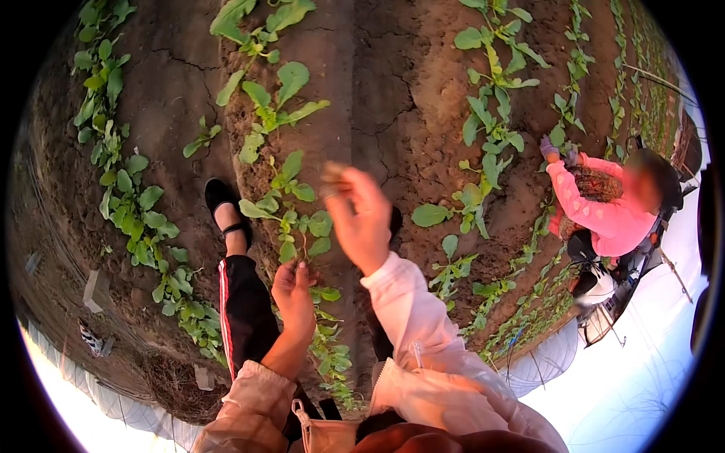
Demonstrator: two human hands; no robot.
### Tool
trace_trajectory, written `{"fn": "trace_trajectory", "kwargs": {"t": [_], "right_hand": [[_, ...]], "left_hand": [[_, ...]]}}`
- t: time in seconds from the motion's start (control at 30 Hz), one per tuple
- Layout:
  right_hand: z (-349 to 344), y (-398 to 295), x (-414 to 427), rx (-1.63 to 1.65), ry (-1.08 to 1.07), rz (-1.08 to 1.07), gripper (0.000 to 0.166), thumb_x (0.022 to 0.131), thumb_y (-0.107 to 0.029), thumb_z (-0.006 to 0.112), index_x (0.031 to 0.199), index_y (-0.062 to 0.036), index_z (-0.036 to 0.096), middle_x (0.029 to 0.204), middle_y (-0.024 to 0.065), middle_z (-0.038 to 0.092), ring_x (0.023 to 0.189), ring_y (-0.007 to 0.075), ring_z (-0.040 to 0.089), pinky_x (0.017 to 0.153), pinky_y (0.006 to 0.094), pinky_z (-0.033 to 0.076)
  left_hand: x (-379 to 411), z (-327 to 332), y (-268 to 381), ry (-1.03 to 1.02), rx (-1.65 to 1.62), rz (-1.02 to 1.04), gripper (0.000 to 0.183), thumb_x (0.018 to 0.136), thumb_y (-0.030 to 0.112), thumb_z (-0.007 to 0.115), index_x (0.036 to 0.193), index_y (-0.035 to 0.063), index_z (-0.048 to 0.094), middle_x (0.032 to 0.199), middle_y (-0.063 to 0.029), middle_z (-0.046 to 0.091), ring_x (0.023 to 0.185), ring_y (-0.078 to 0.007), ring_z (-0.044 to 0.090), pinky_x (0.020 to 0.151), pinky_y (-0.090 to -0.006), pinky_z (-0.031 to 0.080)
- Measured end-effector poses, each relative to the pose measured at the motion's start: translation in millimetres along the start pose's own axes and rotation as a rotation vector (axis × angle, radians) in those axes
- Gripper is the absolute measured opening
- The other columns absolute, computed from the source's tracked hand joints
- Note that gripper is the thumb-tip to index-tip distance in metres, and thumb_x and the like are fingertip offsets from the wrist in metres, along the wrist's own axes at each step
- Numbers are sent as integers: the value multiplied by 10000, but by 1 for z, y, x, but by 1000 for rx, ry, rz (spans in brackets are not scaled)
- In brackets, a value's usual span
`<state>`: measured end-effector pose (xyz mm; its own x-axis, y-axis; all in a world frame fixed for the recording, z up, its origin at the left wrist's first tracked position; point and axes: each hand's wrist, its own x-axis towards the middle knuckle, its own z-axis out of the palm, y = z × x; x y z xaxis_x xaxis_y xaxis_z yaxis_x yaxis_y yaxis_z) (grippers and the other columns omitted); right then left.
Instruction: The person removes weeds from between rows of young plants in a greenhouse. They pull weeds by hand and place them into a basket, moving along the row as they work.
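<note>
My left hand (pixel 294 291) pinches the thin stem or root of a small leafy green seedling (pixel 320 225) between thumb and fingers, low over the crop row. The seedling's rounded leaves point away from me. To the right of it, my right hand (pixel 362 223) is raised over the soil, blurred by motion. Its fingers are bent and the tips look brown, as if soiled; whether they pinch anything cannot be made out. Just beyond both hands, leafy plants (pixel 283 189) grow in the same row.
A leafy row (pixel 136 221) runs along the left, and another (pixel 490 136) on the right. My foot in a black shoe (pixel 220 195) stands between rows. At far right a person in a pink top (pixel 609 212) works low among plants. Cracked soil (pixel 379 113) lies between rows.
</note>
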<state>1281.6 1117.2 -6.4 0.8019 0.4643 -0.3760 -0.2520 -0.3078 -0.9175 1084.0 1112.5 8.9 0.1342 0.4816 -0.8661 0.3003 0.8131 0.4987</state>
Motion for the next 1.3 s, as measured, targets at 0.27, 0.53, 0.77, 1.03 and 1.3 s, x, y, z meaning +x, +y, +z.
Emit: {"fn": "trace_trajectory", "kwargs": {"t": [0.27,0.53,0.77,1.03,1.3], "right_hand": [[133,-27,-29,-394,-606,-249,400,837,-166,762,1201,-58,637,1238,157,614,1109,361,637,929,427,528],[142,-11,121,-606,56,-127,175,885,-108,749,1041,-36,718,972,98,664,744,176,638,684,326,536],[157,-19,216,-963,-60,-141,288,861,-195,781,1104,-50,726,1089,118,680,875,233,674,807,364,542],[190,-11,249,-1324,-179,-98,394,819,-273,806,1163,-117,697,1104,122,717,1057,326,678,900,462,533],[184,-9,277,-1393,-407,143,571,823,-419,780,1286,-120,631,1032,140,761,1011,342,719,865,467,556]], "left_hand": [[67,-69,100,183,-354,346,349,1081,146,521,1379,-27,470,1250,-126,611,1088,-203,633,895,-317,537],[71,-62,93,318,-355,-47,506,1042,171,603,1437,-1,337,1222,-136,570,983,-172,605,788,-294,549],[100,-57,137,264,-424,111,444,1043,120,584,1388,-30,351,1065,-111,619,907,-140,612,730,-261,510],[141,-48,149,282,-189,223,359,1023,111,608,1306,-39,445,1032,-108,613,889,-134,598,752,-276,488],[197,-8,174,348,-52,279,212,971,108,660,1131,-20,605,970,-117,669,825,-182,642,747,-333,522]]}}
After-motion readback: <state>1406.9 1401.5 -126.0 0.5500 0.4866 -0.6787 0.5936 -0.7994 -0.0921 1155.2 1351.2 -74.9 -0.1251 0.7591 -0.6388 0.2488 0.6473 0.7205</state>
